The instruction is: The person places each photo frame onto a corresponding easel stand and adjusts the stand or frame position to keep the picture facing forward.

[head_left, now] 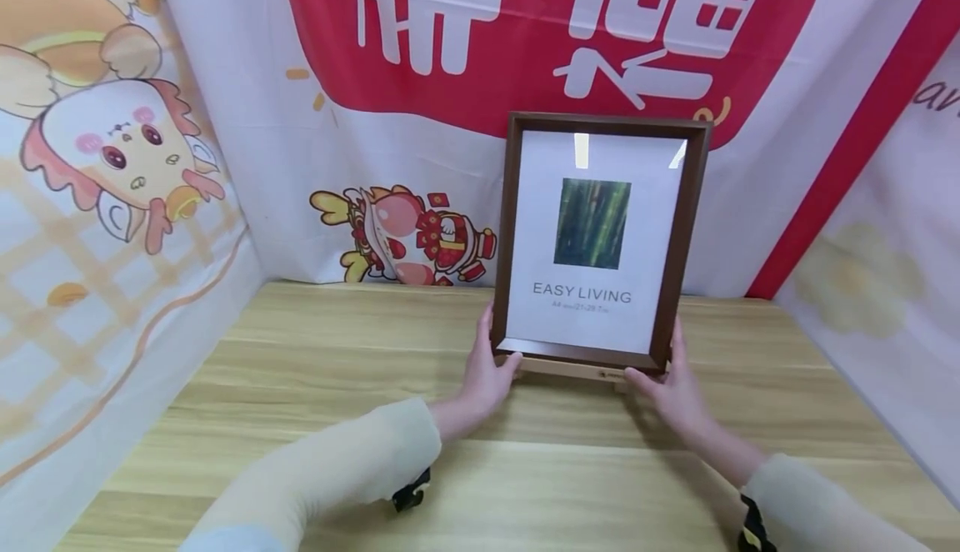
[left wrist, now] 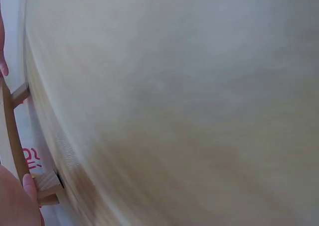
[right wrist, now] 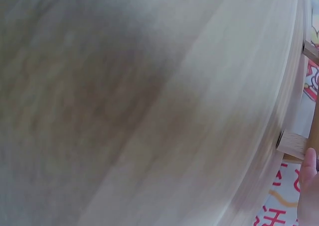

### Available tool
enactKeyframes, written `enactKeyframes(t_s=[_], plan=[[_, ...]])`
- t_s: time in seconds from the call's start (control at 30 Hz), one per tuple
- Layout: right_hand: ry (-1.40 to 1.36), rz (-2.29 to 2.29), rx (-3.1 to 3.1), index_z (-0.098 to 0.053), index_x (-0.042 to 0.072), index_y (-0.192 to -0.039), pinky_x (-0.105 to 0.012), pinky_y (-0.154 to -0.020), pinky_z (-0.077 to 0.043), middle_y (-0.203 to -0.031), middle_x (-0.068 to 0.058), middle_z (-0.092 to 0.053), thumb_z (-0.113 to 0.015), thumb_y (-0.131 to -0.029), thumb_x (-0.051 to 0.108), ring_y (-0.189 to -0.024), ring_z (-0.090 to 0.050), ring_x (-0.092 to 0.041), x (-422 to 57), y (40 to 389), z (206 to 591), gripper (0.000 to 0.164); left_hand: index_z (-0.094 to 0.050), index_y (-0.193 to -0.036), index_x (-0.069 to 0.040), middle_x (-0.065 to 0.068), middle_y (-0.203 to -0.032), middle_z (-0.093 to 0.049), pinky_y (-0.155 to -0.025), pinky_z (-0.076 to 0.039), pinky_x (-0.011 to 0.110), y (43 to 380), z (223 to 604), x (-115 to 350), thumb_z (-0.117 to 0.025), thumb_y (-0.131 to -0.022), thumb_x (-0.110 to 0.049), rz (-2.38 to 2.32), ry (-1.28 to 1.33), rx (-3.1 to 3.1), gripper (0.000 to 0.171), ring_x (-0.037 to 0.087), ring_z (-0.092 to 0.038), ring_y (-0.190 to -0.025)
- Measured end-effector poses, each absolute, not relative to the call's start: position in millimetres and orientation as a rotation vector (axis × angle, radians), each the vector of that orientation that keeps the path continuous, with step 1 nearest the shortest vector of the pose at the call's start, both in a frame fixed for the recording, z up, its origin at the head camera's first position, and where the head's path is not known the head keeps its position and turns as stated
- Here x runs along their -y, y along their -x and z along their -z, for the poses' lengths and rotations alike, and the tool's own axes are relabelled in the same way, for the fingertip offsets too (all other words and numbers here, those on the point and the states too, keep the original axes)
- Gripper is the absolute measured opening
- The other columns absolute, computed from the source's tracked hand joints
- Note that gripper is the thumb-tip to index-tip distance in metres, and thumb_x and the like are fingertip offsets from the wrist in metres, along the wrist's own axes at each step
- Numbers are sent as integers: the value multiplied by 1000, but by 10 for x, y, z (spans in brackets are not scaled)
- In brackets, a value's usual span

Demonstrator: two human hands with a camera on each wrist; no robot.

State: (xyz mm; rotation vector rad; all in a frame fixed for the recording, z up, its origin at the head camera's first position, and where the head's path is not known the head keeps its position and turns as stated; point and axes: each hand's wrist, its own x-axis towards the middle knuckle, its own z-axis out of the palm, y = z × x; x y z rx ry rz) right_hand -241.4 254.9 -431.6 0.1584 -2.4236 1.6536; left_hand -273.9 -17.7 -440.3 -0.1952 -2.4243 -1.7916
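Note:
A dark brown picture frame [head_left: 600, 239] leans back slightly on a light wooden stand [head_left: 562, 368]. Behind its glass are a small green picture and the words "EASY LIVING". At the lower left corner my left hand [head_left: 483, 381] grips the frame, thumb in front by the ledge and fingers up along the side. My right hand [head_left: 678, 393] holds the opposite lower corner in a similar way. The left wrist view catches the stand's ledge [left wrist: 11, 131] and its short feet on the tabletop. A stand foot [right wrist: 293, 144] shows beside my right thumb [right wrist: 310, 161] in the right wrist view.
The wood-grain table [head_left: 375, 352] ends at a white and red printed cloth [head_left: 420, 143] hanging just behind the frame. A cartoon-printed cloth [head_left: 90, 202] walls off the left side, and another pale cloth [head_left: 885, 218] hangs on the right.

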Motion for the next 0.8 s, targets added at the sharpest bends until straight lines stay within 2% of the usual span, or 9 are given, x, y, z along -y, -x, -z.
enactKeyframes(t_s=[0.1, 0.2, 0.3, 0.33, 0.47, 0.53, 0.57, 0.7, 0.8], plan=[[-157, -1636, 2446, 16, 36, -153, -10, -81, -45, -152, -30, -18, -71, -87, 3, -125, -41, -46, -2492, 2412, 4312, 114, -8, -155, -37, 8, -157, -26, -98, -47, 40, 2705, 4411, 241, -64, -91, -2, 1795, 192, 2405, 91, 28, -43, -130], [-163, -1611, 2465, 16, 34, -153, -17, -87, -47, -152, -30, -20, -70, -87, 2, -125, -42, -46, -2426, 2400, 4300, 113, -10, -155, -34, 8, -157, -27, -109, -35, 45, 2681, 4416, 305, -64, -91, -2, 1787, 185, 2393, 89, 28, -32, -138], [-161, -1589, 2486, 17, 30, -154, -29, -93, -48, -152, -30, -21, -70, -87, 2, -126, -42, -46, -2345, 2383, 4288, 113, -11, -155, -34, 8, -157, -27, -111, -31, 46, 2641, 4414, 377, -64, -91, -3, 1777, 158, 2405, 89, 29, -31, -139], [-159, -1595, 2488, 17, 29, -154, -33, -94, -48, -152, -30, -21, -70, -87, 2, -125, -42, -46, -2318, 2378, 4289, 113, -10, -155, -35, 8, -157, -27, -110, -32, 46, 2625, 4412, 402, -64, -92, -4, 1779, 146, 2410, 89, 30, -36, -136], [-158, -1622, 2486, 16, 28, -154, -41, -96, -48, -152, -29, -20, -70, -87, 1, -125, -42, -47, -2210, 2377, 4304, 113, -8, -155, -38, 11, -157, -25, -85, -55, 39, 2548, 4403, 512, -64, -92, -6, 1800, 105, 2416, 90, 30, -63, -99], [-176, -1630, 2481, 15, 27, -154, -43, -97, -47, -153, -28, -20, -71, -87, 1, -126, -42, -47, -2162, 2379, 4318, 113, -7, -155, -37, 14, -157, -23, -70, -58, 34, 2507, 4400, 567, -64, -93, -5, 1818, 95, 2405, 90, 27, -65, -77], [-187, -1636, 2476, 15, 27, -155, -43, -97, -46, -153, -27, -20, -70, -87, 0, -126, -42, -46, -2140, 2381, 4323, 112, -7, -155, -38, 15, -157, -22, -67, -58, 32, 2485, 4396, 591, -64, -93, -5, 1820, 83, 2405, 90, 25, -64, -73], [-217, -1650, 2457, 13, 27, -155, -43, -97, -46, -154, -26, -20, -70, -86, -3, -125, -43, -45, -2066, 2374, 4335, 112, -5, -154, -43, 16, -158, -20, -65, -58, 31, 2421, 4393, 664, -64, -92, -4, 1849, 55, 2394, 93, 26, -64, -73], [-210, -1665, 2453, 11, 29, -155, -42, -93, -50, -154, -25, -21, -70, -86, -3, -123, -45, -45, -2019, 2366, 4328, 112, -6, -153, -45, 16, -158, -20, -63, -58, 32, 2391, 4397, 705, -64, -92, -3, 1860, 49, 2374, 94, 33, -63, -90]])
